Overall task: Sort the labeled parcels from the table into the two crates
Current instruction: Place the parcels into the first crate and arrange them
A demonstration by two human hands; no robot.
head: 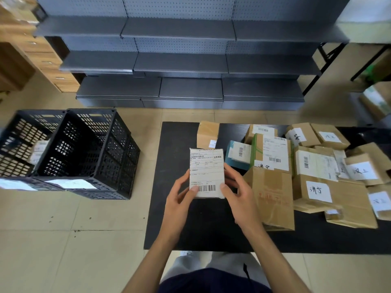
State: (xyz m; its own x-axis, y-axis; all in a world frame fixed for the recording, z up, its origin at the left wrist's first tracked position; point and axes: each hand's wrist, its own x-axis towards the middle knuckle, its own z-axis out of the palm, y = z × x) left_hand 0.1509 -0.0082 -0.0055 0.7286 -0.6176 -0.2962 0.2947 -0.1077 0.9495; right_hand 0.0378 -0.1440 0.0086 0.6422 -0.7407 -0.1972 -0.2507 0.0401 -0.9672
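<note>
At your ten o'clock, two black crates stand side by side on the floor: the left crate (20, 142) has a few pale parcels in it, while the right crate (88, 153) carries a white label on its near rim. At twelve o'clock your left hand (179, 199) and right hand (238, 194) grip a small white parcel (207, 173) between them, thumbs curled on its face by the barcode, its printed label turned up toward you above the black table (203, 229). At your two o'clock, a pile of brown labeled parcels (317, 166) crowds the table's right side, several bearing handwritten white tags.
</note>
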